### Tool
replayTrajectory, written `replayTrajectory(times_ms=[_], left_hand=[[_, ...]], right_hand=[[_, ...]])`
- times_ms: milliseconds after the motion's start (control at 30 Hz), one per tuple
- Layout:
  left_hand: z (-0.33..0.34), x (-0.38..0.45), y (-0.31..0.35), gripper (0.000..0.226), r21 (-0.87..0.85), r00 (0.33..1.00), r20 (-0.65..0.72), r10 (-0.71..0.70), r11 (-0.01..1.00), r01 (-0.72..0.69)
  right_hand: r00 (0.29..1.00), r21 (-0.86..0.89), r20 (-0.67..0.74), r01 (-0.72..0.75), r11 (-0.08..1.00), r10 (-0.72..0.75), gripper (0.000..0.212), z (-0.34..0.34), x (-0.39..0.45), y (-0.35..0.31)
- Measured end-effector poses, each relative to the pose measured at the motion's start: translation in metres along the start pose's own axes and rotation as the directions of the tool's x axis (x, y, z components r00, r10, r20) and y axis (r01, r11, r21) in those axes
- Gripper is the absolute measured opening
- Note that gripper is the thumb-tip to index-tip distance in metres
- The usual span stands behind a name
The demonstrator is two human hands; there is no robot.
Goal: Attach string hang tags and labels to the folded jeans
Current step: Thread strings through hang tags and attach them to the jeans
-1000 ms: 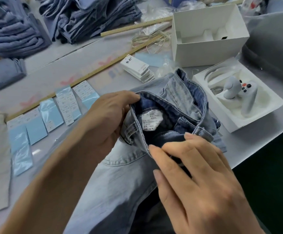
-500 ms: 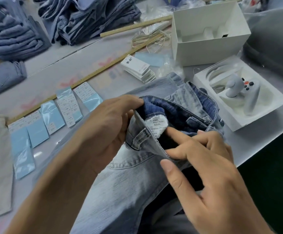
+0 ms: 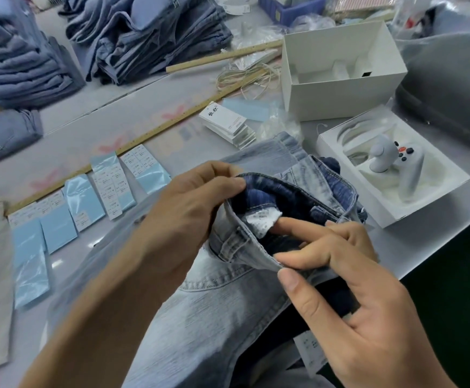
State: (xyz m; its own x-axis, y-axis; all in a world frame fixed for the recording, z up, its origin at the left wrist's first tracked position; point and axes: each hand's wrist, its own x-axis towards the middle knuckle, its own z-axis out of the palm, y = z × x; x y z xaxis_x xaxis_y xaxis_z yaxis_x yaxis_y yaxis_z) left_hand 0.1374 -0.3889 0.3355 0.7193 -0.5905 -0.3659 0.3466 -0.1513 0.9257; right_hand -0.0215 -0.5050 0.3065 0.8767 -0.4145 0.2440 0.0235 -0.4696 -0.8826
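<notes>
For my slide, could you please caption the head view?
Both hands, left hand and right hand, hold open the jeans waistband, forefinger touching the sewn-in label.

Bare table (image 3: 93,127) strip beyond the jeans (image 3: 214,303) — labels (image 3: 110,191) left, open box (image 3: 340,88) right.

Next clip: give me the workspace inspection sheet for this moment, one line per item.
Surface: grey table with a wooden ruler across it.
Job's things: jeans with waistband opened; sewn care label inside; hang tag stack; blue label packets in a row; string bundle.
Clutter: open white box; tray holding a game controller; plastic bags.
Grippers: left hand pinches the waistband's far edge; right hand pinches its near edge, index finger touching the care label.
Cables: nothing seen.
Surroundings: folded jeans stacks behind.
</notes>
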Motion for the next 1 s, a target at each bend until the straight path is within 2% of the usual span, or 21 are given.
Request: replayTrajectory(times_ms=[100,167,300,400,567,700,733,767,800,867,933,967,1000], left_hand=[[0.003,-0.005,0.000,0.034,0.132,0.986,0.139,0.091,0.985,-0.109],[0.006,-0.007,0.000,0.042,0.191,0.977,0.166,0.136,0.967,-0.167],[0.009,-0.009,-0.003,0.045,0.168,0.978,0.161,0.131,0.973,-0.158],[0.010,-0.010,-0.003,0.047,0.146,0.977,0.174,0.125,0.978,-0.151],[0.009,-0.009,-0.004,0.045,0.155,0.976,0.169,0.136,0.975,-0.162],[0.010,-0.011,-0.004,0.041,0.155,0.971,0.135,0.199,0.963,-0.219],[0.011,-0.012,-0.004,0.041,0.152,0.959,0.088,0.270,0.948,-0.280],[0.010,-0.012,-0.005,0.041,0.163,0.925,0.025,0.378,0.912,-0.377],[0.008,-0.012,-0.006,0.040,0.199,0.864,-0.045,0.502,0.852,-0.484],[0.000,-0.012,-0.010,0.033,0.369,0.691,-0.160,0.705,0.692,-0.621],[-0.010,-0.013,-0.023,0.029,0.560,0.560,-0.205,0.803,0.565,-0.606],[-0.016,-0.014,-0.033,0.028,0.662,0.544,-0.177,0.820,0.508,-0.551],[-0.022,-0.016,-0.044,0.027,0.770,0.572,-0.119,0.812,0.439,-0.463]], right_hand=[[0.999,0.064,-0.029,-0.039,0.997,0.041,0.010,0.000,-0.001,-0.001],[0.997,0.093,-0.044,-0.066,0.993,0.071,0.012,0.000,0.001,-0.003],[0.976,0.209,-0.122,-0.151,0.966,0.179,0.014,-0.005,0.008,-0.004],[0.965,0.314,-0.110,-0.193,0.929,0.238,0.015,-0.007,0.016,-0.002],[0.969,0.307,-0.088,-0.194,0.932,0.231,0.020,-0.006,0.021,-0.003],[0.961,0.295,-0.180,-0.149,0.944,0.208,0.014,-0.006,0.017,-0.003],[0.958,0.245,-0.224,-0.120,0.962,0.176,0.013,-0.009,0.016,-0.003],[0.959,0.090,-0.266,-0.074,0.993,0.095,0.020,-0.015,0.017,-0.001],[0.969,-0.137,-0.247,-0.021,0.990,-0.014,0.032,-0.021,0.020,0.000],[0.985,-0.508,-0.119,0.050,0.860,-0.127,0.052,-0.031,0.031,0.010],[0.998,-0.629,-0.048,0.000,0.778,-0.039,0.045,-0.040,0.052,0.025],[0.998,-0.652,-0.036,-0.055,0.756,0.042,0.042,-0.044,0.064,0.029],[0.992,-0.665,-0.068,-0.122,0.736,0.104,0.041,-0.048,0.076,0.042]])
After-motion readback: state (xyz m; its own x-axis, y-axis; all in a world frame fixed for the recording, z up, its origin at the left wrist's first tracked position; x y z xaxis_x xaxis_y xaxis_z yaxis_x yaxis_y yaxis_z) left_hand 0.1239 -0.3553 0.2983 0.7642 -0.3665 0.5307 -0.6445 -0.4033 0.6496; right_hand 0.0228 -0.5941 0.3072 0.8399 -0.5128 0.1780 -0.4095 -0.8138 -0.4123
